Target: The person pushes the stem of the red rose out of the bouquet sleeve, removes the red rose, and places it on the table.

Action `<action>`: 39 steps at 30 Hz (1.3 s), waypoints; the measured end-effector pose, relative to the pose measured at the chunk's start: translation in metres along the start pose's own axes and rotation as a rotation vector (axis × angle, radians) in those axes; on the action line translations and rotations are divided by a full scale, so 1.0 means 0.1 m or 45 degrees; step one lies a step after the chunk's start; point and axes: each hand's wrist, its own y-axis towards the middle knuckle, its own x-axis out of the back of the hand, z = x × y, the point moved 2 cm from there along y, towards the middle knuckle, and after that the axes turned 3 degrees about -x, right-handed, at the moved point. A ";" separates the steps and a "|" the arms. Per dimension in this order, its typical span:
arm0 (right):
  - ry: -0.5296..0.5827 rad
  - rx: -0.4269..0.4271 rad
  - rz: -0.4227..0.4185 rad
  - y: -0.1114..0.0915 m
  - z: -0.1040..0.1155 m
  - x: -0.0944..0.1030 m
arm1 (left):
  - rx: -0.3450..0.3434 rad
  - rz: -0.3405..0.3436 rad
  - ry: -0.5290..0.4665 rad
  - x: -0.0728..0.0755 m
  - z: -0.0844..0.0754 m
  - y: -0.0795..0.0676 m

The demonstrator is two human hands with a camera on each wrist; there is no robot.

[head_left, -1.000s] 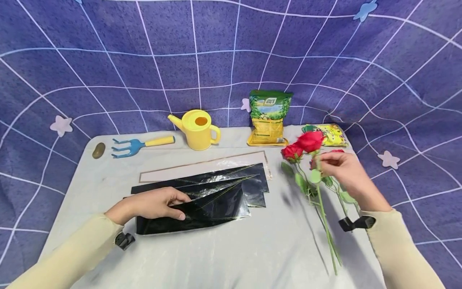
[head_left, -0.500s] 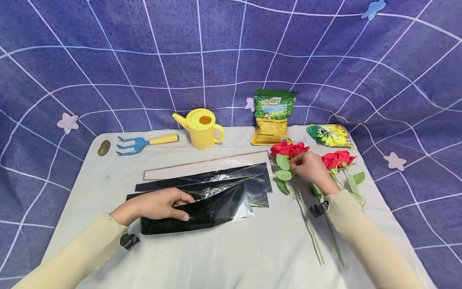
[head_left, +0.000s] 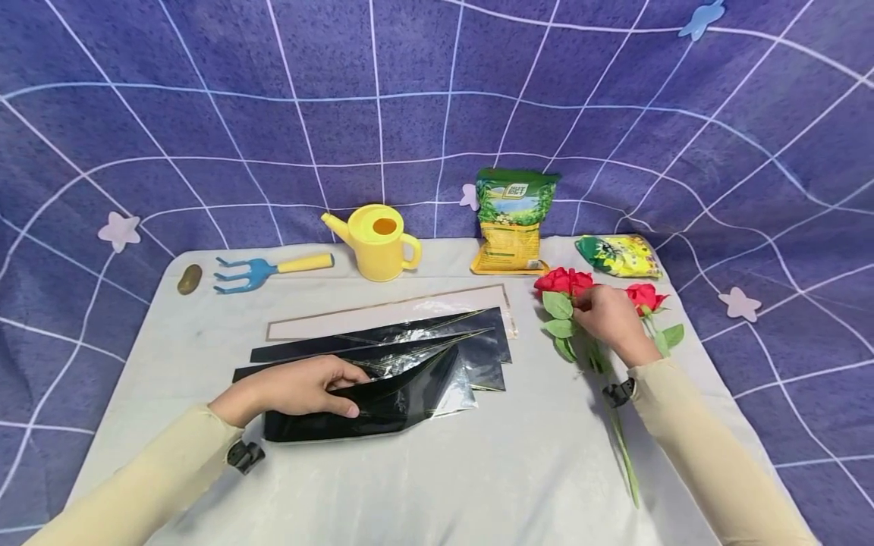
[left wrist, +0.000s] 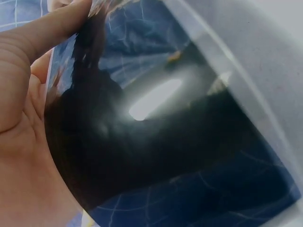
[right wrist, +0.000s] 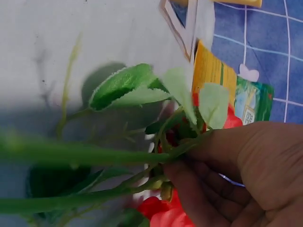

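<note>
My left hand [head_left: 303, 385] pinches the edge of a glossy black plastic sleeve [head_left: 410, 398], thumb on its outer face and fingers in its gaping mouth. In the left wrist view the film [left wrist: 161, 151] bulges beside the thumb. Several similar flat sleeves [head_left: 481, 356] lie fanned beneath it. Over to the right, my right hand [head_left: 608, 317] pinches a green rose stem [right wrist: 104, 153] just below red rose heads [head_left: 561, 280]. Leaves [head_left: 558, 305] hang at the fingertips. Whether a second stem is also pinched, I cannot tell. Another red rose [head_left: 645, 297] lies right of that hand.
Along the back stand a yellow watering can [head_left: 378, 246] and a green-yellow bag [head_left: 512, 227]. A small packet [head_left: 620, 255] lies at the back right. A blue hand fork [head_left: 256, 273] and brown stone [head_left: 190, 279] lie at the back left.
My right hand, with the rose stem, has swung left from the far right, then shifted slightly back right. My left hand keeps its hold on the sleeve almost unmoved.
</note>
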 end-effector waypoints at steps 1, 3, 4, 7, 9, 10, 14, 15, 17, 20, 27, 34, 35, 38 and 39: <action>0.021 0.002 0.008 0.00 -0.01 -0.01 | 0.000 0.001 -0.003 0.00 0.00 0.00; 0.067 -0.004 0.033 -0.01 -0.01 -0.02 | -0.002 0.004 -0.009 0.00 0.00 0.01; 0.086 -0.008 0.047 -0.02 0.00 -0.03 | -0.005 0.005 -0.010 -0.01 0.00 0.01; 0.118 -0.017 0.077 -0.04 0.02 -0.05 | -0.006 0.005 -0.010 -0.02 0.01 0.01; 0.123 -0.024 0.080 -0.05 0.03 -0.05 | -0.008 0.007 -0.010 -0.03 0.01 0.02; 0.122 -0.026 0.081 -0.06 0.03 -0.05 | -0.010 0.007 -0.009 -0.03 0.02 0.02; 0.113 -0.040 0.072 -0.07 0.04 -0.06 | -0.019 0.008 -0.010 -0.04 0.02 0.02; 0.115 -0.043 0.066 -0.07 0.04 -0.06 | -0.019 0.008 -0.011 -0.04 0.02 0.02; 0.125 -0.050 0.053 -0.06 0.04 -0.07 | -0.017 0.009 -0.011 -0.03 0.01 0.02; 0.136 -0.064 0.063 -0.05 0.04 -0.09 | -0.014 0.011 -0.011 -0.03 0.00 0.03; 0.137 -0.094 0.084 -0.08 0.06 -0.06 | -0.015 0.014 -0.002 -0.03 -0.03 0.04; 0.236 0.179 -0.090 -0.17 0.51 -0.03 | -0.005 0.033 0.021 -0.05 -0.02 0.02; 0.264 0.274 -0.058 -0.19 0.63 -0.08 | -0.008 0.031 0.048 -0.05 -0.02 0.01; 0.301 0.546 0.120 -0.28 0.98 -0.26 | -0.016 0.016 0.153 -0.05 -0.05 0.00; 0.294 0.620 0.182 -0.30 1.09 -0.33 | -0.014 0.012 0.194 -0.06 -0.07 0.00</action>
